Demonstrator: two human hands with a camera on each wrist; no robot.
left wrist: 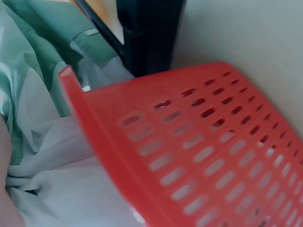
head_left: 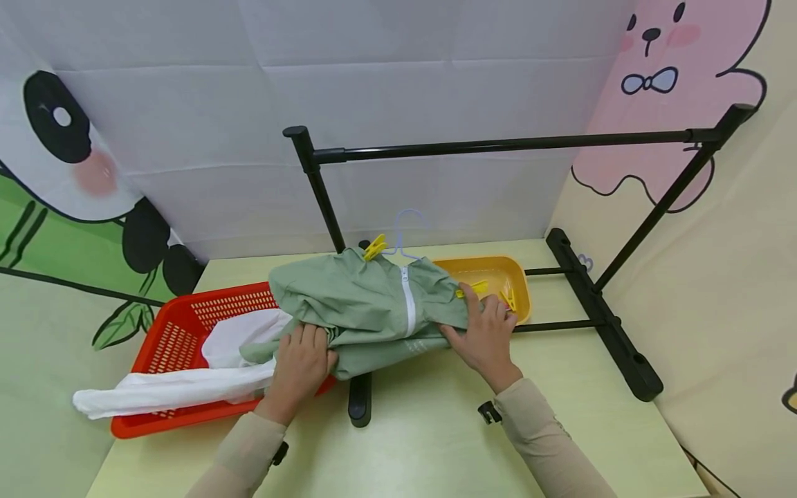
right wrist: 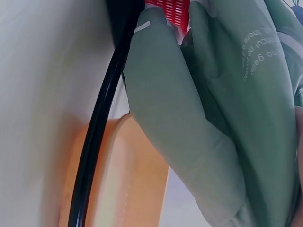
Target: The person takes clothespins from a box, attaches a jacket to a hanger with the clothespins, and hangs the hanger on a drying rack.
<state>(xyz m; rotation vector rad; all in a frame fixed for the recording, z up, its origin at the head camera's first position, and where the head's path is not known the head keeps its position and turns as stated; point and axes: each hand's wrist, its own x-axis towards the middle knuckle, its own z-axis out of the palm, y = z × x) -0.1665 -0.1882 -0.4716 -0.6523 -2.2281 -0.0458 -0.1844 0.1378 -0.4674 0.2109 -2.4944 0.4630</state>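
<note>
A green zip jacket point(head_left: 361, 297) with a white zipper lies spread over a pale blue hanger point(head_left: 400, 235), whose hook rises from the collar. One yellow clothespin point(head_left: 375, 247) sits at its left shoulder; another yellow clothespin point(head_left: 474, 288) shows by its right shoulder. My left hand point(head_left: 301, 363) grips the jacket's lower left part with curled fingers, beside the red basket. At the right side, my right hand point(head_left: 484, 339) holds the jacket's edge between thumb and fingers. In the right wrist view a sleeve point(right wrist: 184, 123) hangs down, and printed letters show on the green cloth.
A red perforated basket point(head_left: 193, 415) holds white cloth point(head_left: 187, 389), part of it over the rim. Behind the jacket, a yellow tray point(head_left: 486, 266) contains more clothespins. A black rack's bar point(head_left: 498, 145) spans above, its right foot point(head_left: 604, 318) on the table point(head_left: 436, 443).
</note>
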